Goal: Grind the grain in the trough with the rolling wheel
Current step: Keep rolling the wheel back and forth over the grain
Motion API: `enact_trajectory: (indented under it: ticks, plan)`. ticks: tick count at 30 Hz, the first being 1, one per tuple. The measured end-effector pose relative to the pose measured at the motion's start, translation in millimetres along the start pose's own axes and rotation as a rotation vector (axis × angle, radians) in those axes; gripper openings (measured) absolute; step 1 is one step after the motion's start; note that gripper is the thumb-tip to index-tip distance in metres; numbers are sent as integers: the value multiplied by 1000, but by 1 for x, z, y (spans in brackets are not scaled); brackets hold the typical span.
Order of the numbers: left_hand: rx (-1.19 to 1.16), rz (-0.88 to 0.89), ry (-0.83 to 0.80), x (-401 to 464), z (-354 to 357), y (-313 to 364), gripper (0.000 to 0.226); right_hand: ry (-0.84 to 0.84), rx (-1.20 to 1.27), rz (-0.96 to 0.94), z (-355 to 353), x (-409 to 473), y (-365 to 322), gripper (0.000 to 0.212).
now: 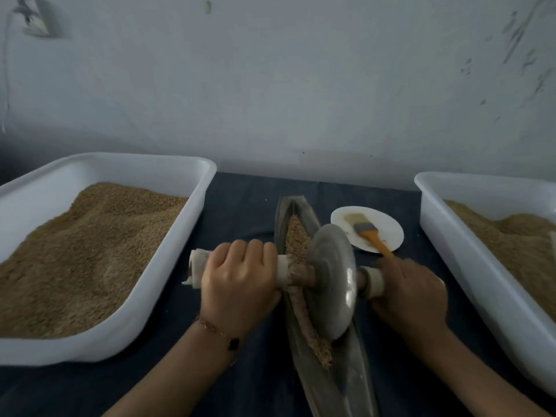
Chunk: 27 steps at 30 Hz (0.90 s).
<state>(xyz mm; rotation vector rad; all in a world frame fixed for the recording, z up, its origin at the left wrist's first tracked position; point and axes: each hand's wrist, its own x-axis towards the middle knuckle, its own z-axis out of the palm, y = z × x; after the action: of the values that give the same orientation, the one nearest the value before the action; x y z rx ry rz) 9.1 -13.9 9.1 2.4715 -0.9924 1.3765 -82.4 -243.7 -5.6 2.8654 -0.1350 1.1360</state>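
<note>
While the round grey stone wheel sat in the long narrow grey trough, each hand gripped one end of its axle: left hand, right hand. Brown grain lay ahead along the trough's length.

This looks like a small, plain workroom for hand-processing grain rather than a home kitchen. A counter under a dark blue cloth stands against a bare, scuffed pale wall. Two large white plastic tubs, each heaped with tan grain, flank a narrow metal grinding trough with its rolling wheel. A brush lies on a small white plate beside the trough.
</note>
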Motion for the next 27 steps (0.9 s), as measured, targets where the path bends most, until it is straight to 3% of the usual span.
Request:
enact_trajectory:
  ticks: [3,6,9,12,14,16,19,24,25,27]
  plan:
    - [-12,-9,-32,3,0,0,19,-63,-30,5,5,1,5,35]
    - [-104,-70,-188,10,13,-11,29,-274,-217,13,12,31,7,28]
    - [-18,-173,-445,35,34,-24,31,-513,-110,9,21,75,16,12]
    - [-104,-280,-648,56,51,-37,32,-755,-35,16,29,118,21,5]
    - [-192,-328,-747,67,57,-43,34,-937,1,75,31,138,20,10]
    - [-206,-335,-803,74,56,-46,36,-997,28,121,31,145,19,12]
    - [-134,-302,-710,69,42,-37,31,-749,-10,96,26,117,17,5]
    - [-72,-111,-89,8,11,-6,21,-40,-46,-47,17,22,7,34]
    - [-51,-114,-25,1,9,-2,20,37,-18,-70,16,13,8,35]
    - [-19,-90,13,-3,7,1,19,33,-2,-80,15,10,8,36]
